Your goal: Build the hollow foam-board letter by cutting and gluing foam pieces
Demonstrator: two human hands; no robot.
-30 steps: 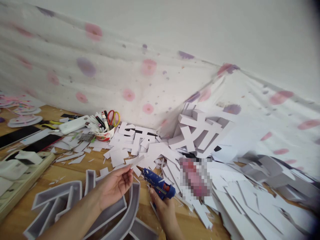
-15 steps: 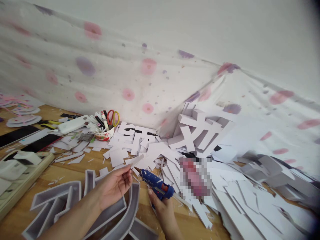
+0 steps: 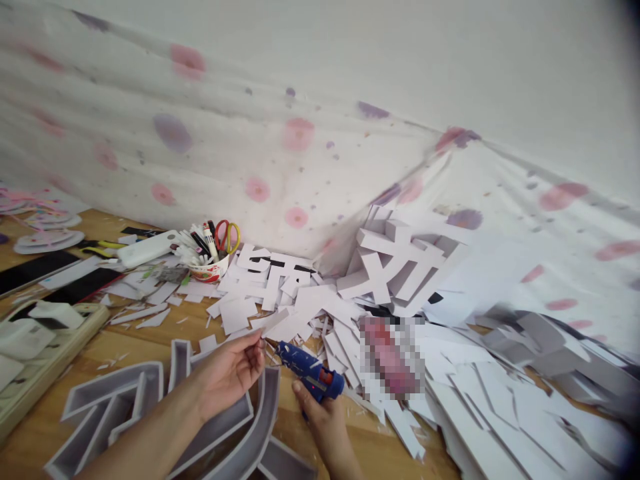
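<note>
My right hand (image 3: 323, 417) is wrapped round a blue hot glue gun (image 3: 307, 367), its nozzle pointing up and left. The nozzle tip sits right by the fingertips of my left hand (image 3: 233, 373). My left thumb and fingers are closed in a pinch on a thin white strip (image 3: 275, 323), partly hidden by the fingers. Below both hands lies a hollow grey-white raised character shape (image 3: 270, 407) with upright walls, partly covered by my left forearm.
A pot (image 3: 207, 270) holds pens and scissors (image 3: 227, 237). A power strip (image 3: 75, 353) lies at left. White offcuts (image 3: 240, 313) and sheets (image 3: 500, 413) cover the middle and right. Finished-looking white letter shapes (image 3: 400, 260) lean against a flowered plastic curtain (image 3: 225, 147).
The glue gun has moved slightly left and down, bringing its nozzle closer to my left fingertips. My left hand has hardly moved.
</note>
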